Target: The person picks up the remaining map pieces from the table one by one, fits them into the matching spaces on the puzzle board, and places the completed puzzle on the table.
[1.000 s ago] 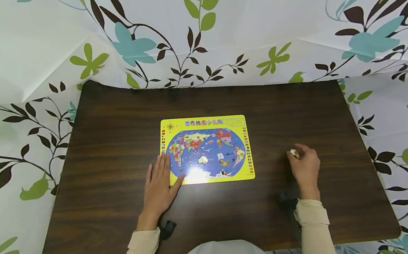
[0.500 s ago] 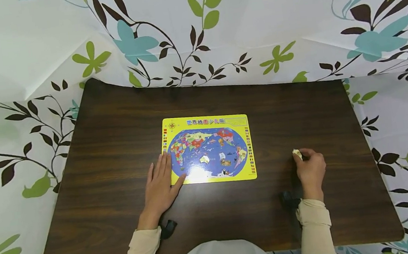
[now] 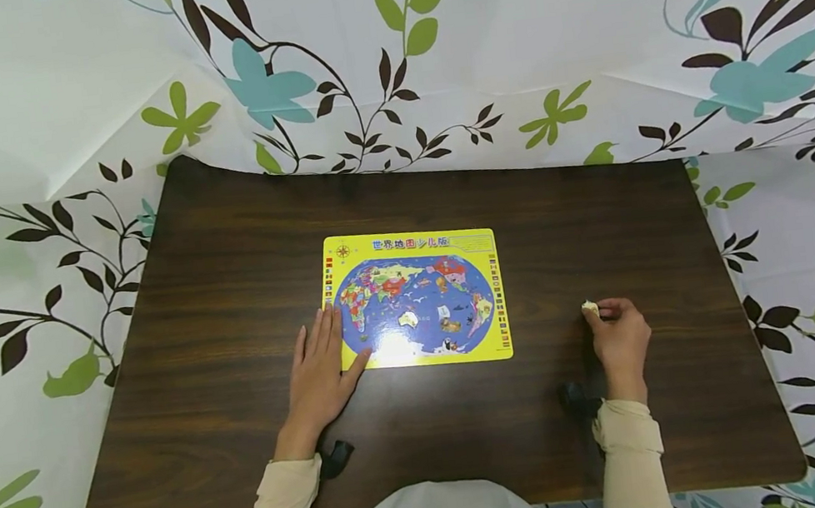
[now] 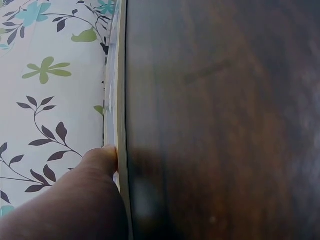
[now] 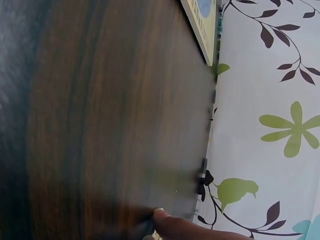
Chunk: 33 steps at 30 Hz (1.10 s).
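A yellow-bordered world map puzzle board (image 3: 496, 343) lies flat on the table, its blue oval map facing up. My left hand (image 3: 319, 379) rests on the board's lower left edge with straight fingers. In the left wrist view, the thumb (image 4: 95, 167) touches the board's rim. To the right of the board, my right hand (image 3: 624, 347) pinches a small pale yellow puzzle piece (image 3: 591, 308) between thumb and fingers, apart from the board. The right wrist view shows only a sliver of that piece beyond the thumb (image 5: 182, 229). A pale Australia shape (image 3: 408, 319) shows on the map.
The dark wood table (image 3: 226, 249) extends around the board on every side. Its far edge meets a white leaf-patterned curtain (image 3: 475, 53). Black straps or devices (image 3: 336, 459) sit at both wrists.
My right hand has shifted slightly to the right and turned the puzzle piece in its fingers. The left hand stays on the board. The head view has shifted a little.
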Motion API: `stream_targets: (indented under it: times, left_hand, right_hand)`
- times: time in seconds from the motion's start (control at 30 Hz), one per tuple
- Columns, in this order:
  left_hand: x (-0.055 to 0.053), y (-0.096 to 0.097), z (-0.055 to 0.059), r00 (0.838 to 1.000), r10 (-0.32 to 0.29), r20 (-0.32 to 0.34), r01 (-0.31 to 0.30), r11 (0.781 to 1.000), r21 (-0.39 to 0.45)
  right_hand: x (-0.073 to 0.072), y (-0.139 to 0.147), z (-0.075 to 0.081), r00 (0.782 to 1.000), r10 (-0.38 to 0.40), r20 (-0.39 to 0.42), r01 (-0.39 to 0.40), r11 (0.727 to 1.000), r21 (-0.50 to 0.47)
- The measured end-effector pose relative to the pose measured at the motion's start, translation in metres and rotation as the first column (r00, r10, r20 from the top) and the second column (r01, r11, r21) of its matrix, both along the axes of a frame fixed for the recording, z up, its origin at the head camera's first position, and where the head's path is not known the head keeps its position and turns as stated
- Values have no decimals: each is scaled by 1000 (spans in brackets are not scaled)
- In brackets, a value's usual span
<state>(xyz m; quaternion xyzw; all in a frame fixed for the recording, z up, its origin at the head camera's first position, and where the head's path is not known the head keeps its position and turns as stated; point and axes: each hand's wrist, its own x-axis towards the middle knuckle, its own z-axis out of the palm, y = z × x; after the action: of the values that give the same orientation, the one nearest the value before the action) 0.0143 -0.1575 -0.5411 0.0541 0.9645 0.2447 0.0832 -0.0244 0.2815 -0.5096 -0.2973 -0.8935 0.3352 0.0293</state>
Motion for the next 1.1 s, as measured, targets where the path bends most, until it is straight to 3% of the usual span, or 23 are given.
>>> stream_targets:
  times: [0.4, 0.7, 0.97, 1.1]
  left_hand:
    - [3, 1, -3, 1000, -4, 2, 3, 1000, 5]
    - [2, 1, -2, 1000, -2, 5, 2, 1000, -1]
    - [2, 1, -2, 999, 7, -50, -6, 1000, 28]
    - [2, 1, -2, 999, 7, -43, -6, 1000, 18]
  right_hand:
    - [4, -14, -1, 998, 3, -58, -7, 998, -61]
    - [0, -38, 3, 986, 63, -156, -92, 978, -187]
    - [-8, -58, 14, 984, 143, -104, -163, 962, -218]
    - [-10, -68, 14, 980, 181, -87, -198, 937, -289]
